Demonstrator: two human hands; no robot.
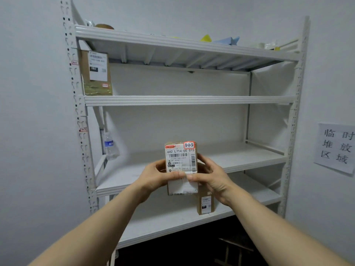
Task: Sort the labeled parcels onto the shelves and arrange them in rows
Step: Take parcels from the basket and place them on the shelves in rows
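Parcel (181,162) upright, long axis vertical, gripped from both sides by left hand (153,176) and right hand (212,178) in front of middle shelf (249,157); tag reads 3-1-5. Upper shelf (192,100) holding a box (97,73) lies above and left.

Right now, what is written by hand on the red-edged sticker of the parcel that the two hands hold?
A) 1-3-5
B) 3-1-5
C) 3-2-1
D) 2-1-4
B: the sticker at the top right corner of the parcel reads 3-1-5.
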